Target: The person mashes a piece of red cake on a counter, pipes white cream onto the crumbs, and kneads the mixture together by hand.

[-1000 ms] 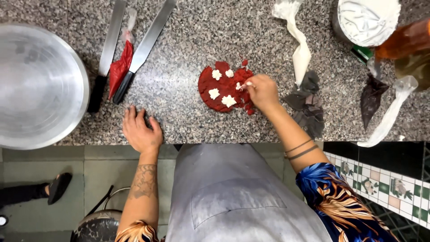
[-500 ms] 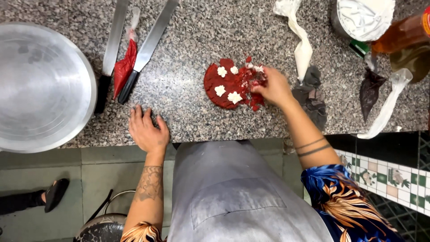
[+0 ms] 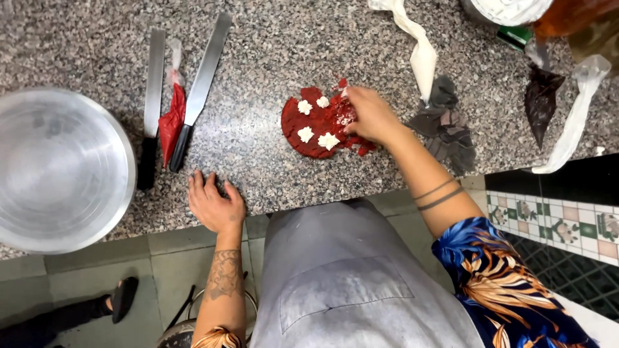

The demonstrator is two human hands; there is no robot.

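Note:
A round red cake disc (image 3: 311,122) with several white cream dollops lies flat on the speckled granite counter (image 3: 271,58). My right hand (image 3: 369,115) rests on the disc's right edge, fingers curled over red crumbs there; whether it grips any is hidden. My left hand (image 3: 215,205) lies flat and open on the counter's front edge, holding nothing. A red piping bag (image 3: 171,119) lies between two long spatulas (image 3: 201,87), left of the disc.
A large steel bowl (image 3: 55,171) sits at the left edge. Near the right lie a white piping bag (image 3: 419,48), a grey crumpled bag (image 3: 448,125), a dark piping bag (image 3: 540,96) and another whitish one (image 3: 574,122). A cream-filled container (image 3: 509,9) stands at top right.
My right hand has slid along the disc's right rim and now covers it. The view has shifted slightly; my left hand has stayed flat on the counter edge.

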